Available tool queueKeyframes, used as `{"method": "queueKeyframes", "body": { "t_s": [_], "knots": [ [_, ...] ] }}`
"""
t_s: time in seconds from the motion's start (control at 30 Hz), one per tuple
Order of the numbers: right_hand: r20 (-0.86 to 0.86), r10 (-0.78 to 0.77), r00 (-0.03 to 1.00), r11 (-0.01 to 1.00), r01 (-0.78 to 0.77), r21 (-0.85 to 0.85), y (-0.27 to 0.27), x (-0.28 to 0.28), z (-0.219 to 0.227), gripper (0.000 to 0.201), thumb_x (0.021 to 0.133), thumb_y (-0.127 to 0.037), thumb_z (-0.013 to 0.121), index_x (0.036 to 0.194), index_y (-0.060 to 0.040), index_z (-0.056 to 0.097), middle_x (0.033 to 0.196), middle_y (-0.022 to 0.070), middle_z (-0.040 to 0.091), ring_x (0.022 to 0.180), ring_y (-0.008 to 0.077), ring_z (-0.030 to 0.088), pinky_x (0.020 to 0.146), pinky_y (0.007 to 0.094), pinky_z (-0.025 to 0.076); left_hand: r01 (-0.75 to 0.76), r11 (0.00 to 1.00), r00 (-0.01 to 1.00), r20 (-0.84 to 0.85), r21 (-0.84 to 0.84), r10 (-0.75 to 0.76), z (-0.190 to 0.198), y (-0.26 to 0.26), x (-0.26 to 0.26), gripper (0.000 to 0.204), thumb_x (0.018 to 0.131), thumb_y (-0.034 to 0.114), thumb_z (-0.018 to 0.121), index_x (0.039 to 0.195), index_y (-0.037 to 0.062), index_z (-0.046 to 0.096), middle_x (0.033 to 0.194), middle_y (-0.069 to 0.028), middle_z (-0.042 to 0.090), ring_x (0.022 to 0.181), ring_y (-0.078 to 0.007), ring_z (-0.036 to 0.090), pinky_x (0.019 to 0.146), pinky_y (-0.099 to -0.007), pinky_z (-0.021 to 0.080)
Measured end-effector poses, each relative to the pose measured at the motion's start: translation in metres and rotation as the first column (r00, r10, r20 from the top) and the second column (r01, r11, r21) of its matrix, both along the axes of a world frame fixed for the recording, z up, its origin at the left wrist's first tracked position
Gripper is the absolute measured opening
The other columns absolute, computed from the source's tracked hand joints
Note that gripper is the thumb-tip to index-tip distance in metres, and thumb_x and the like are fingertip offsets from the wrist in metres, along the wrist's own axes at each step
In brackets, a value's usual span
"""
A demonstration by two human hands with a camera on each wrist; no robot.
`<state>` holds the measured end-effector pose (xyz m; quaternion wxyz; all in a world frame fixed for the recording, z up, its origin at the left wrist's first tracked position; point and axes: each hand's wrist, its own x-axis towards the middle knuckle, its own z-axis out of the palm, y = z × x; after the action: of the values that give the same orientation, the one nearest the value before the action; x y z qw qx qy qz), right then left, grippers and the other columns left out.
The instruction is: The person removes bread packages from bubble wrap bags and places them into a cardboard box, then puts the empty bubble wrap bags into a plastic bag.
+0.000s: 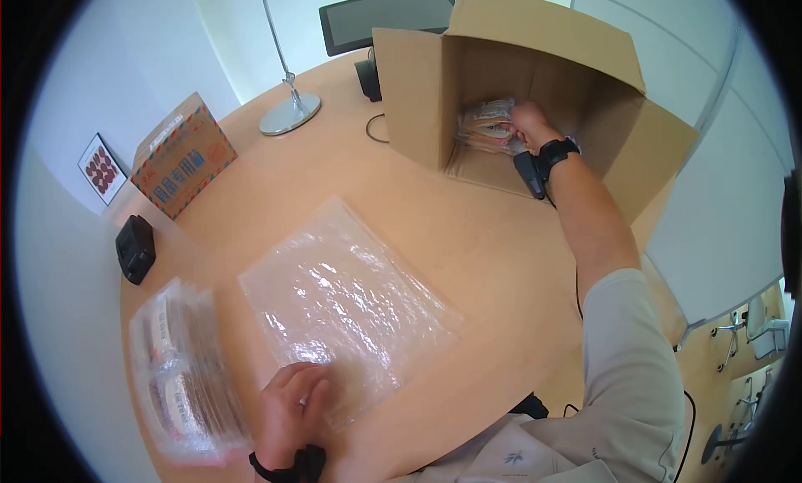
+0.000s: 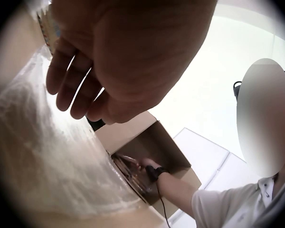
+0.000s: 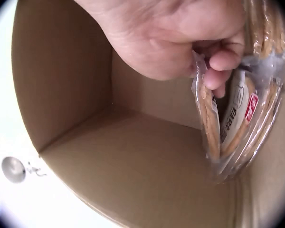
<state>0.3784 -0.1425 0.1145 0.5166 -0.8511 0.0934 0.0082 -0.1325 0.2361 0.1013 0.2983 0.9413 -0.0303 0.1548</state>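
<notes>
Inside the open cardboard box (image 1: 409, 107), my right hand (image 1: 530, 124) pinches the edge of a clear snack packet (image 3: 210, 126) with curled fingers. Long brown sticks show through its wrapping. Beside it, against the box wall, stand more of these packets (image 3: 263, 114), one with a white label and red mark. My left hand (image 1: 292, 399) hovers at the near edge of a large clear plastic bag (image 1: 334, 274) that lies flat on the table. In the left wrist view, the left fingers (image 2: 80, 90) are loosely extended and hold nothing.
A pile of clear-wrapped packets (image 1: 180, 366) lies at the table's left. Behind it are a black device (image 1: 135, 249), a smaller printed carton (image 1: 185, 157) and a lamp base (image 1: 291, 114). A monitor (image 1: 384, 20) stands behind the box. A cable runs from the right wrist.
</notes>
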Motion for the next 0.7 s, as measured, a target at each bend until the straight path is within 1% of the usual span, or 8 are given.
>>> {"method": "queueKeyframes", "body": {
  "t_s": [0.03,0.07,0.1,0.13,0.2,0.33,0.6,0.7],
  "knots": [
    [-0.007,-0.001,1.0,1.0,0.001,-0.009,0.0,-0.005,0.005,0.02,0.093,-0.01,0.049,0.088,-0.0009,0.066,0.083,0.0136,0.067,0.059,0.0146,0.06,0.043,0.0305,0.044,0.006,1.0,1.0,0.001,-0.004,-0.006,-0.001,0.001,0.0,0.014,0.085,0.004,0.072,0.099,0.0004,0.072,0.1,-0.0181,0.072,0.089,-0.0355,0.071,0.077,-0.0394,0.058],
    [0.036,0.126,0.991,0.916,-0.102,-0.389,-0.001,-0.011,0.011,0.023,0.092,-0.013,0.051,0.088,0.0008,0.069,0.088,0.0173,0.07,0.066,0.0211,0.065,0.05,0.0359,0.05,0.009,1.0,1.0,-0.005,-0.012,-0.009,-0.002,0.002,0.001,0.014,0.085,0.004,0.072,0.099,0.0004,0.072,0.1,-0.0181,0.072,0.089,-0.0355,0.071,0.077,-0.0394,0.058],
    [0.024,0.259,0.966,0.682,-0.165,-0.712,-0.001,-0.018,0.016,0.026,0.091,-0.017,0.054,0.088,0.0024,0.071,0.093,0.021,0.072,0.073,0.0275,0.07,0.058,0.0414,0.055,0.008,1.0,1.0,-0.014,-0.017,-0.008,-0.002,0.004,0.001,0.014,0.085,0.003,0.072,0.099,0.0004,0.072,0.099,-0.0181,0.072,0.089,-0.0353,0.071,0.077,-0.0394,0.058],
    [0.016,0.257,0.966,0.676,-0.168,-0.717,-0.004,-0.014,0.008,0.026,0.091,-0.017,0.054,0.088,0.0024,0.071,0.093,0.021,0.072,0.073,0.0275,0.07,0.058,0.0414,0.055,0.006,1.0,1.0,-0.022,-0.021,-0.007,-0.003,0.005,0.0,0.014,0.085,0.003,0.072,0.099,0.0004,0.072,0.099,-0.018,0.072,0.089,-0.0351,0.071,0.077,-0.0394,0.058],
    [0.147,0.278,0.949,0.515,-0.018,-0.857,-0.014,0.0,-0.009,0.03,0.09,-0.021,0.056,0.097,0.0033,0.073,0.104,0.024,0.072,0.095,0.0395,0.07,0.08,0.0478,0.056,0.002,0.999,1.0,-0.023,-0.035,-0.003,-0.004,0.005,0.0,0.014,0.085,0.002,0.072,0.099,0.0004,0.072,0.1,-0.0176,0.072,0.09,-0.0349,0.071,0.077,-0.0391,0.058],
    [0.181,0.162,0.97,0.569,0.058,-0.82,-0.016,-0.018,-0.006,0.032,0.089,-0.025,0.059,0.103,-0.0007,0.075,0.111,0.0233,0.07,0.106,0.0415,0.067,0.092,0.047,0.052,-0.014,0.998,1.0,0.012,-0.061,0.015,0.001,0.002,-0.002,0.013,0.084,0.0,0.071,0.098,0.0005,0.072,0.1,-0.0164,0.071,0.09,-0.0339,0.07,0.079,-0.038,0.057],
    [0.435,0.377,0.818,0.739,0.018,-0.673,-0.027,-0.021,-0.029,0.023,0.084,-0.015,0.06,0.099,-0.0054,0.074,0.107,0.0204,0.07,0.102,0.0417,0.065,0.091,0.0488,0.053,-0.036,0.998,0.999,0.011,-0.053,0.037,-0.001,0.007,-0.006,0.013,0.085,0.0,0.07,0.098,-0.0003,0.072,0.1,-0.0167,0.071,0.091,-0.0337,0.07,0.079,-0.0377,0.057],
    [0.413,0.411,0.813,0.672,0.036,-0.74,-0.013,-0.037,-0.029,0.025,0.085,-0.02,0.065,0.104,-0.0051,0.073,0.107,0.0215,0.071,0.102,0.0417,0.066,0.091,0.0486,0.052,-0.03,0.998,1.0,-0.01,-0.054,0.029,-0.002,0.008,-0.006,0.013,0.086,0.0,0.07,0.098,-0.0006,0.072,0.1,-0.017,0.071,0.091,-0.0337,0.07,0.079,-0.0377,0.057]
  ]
}}
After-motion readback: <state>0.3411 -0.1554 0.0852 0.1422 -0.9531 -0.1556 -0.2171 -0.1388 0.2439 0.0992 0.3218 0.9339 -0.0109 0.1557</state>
